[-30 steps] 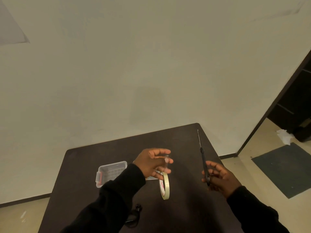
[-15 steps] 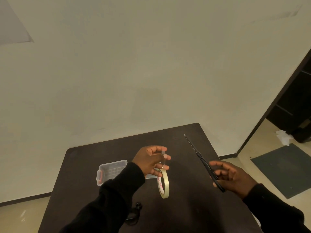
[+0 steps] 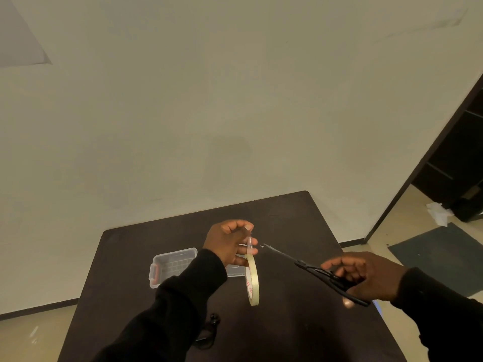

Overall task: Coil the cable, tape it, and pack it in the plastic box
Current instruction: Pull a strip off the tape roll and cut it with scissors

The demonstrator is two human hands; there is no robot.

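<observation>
- The left hand (image 3: 230, 242) pinches a pulled strip of clear tape, and the tape roll (image 3: 252, 279) hangs below its curled fingers.
- The right hand (image 3: 366, 275) grips black scissors (image 3: 321, 274), tips just beside the strip.
- The coiled black cable (image 3: 209, 331) lies on the near table (image 3: 300, 322), partly hidden by the left sleeve; the clear plastic box (image 3: 171, 265) sits far left.
- Risk: the strip looks slack, so the blades may fold it or nick a finger.
</observation>
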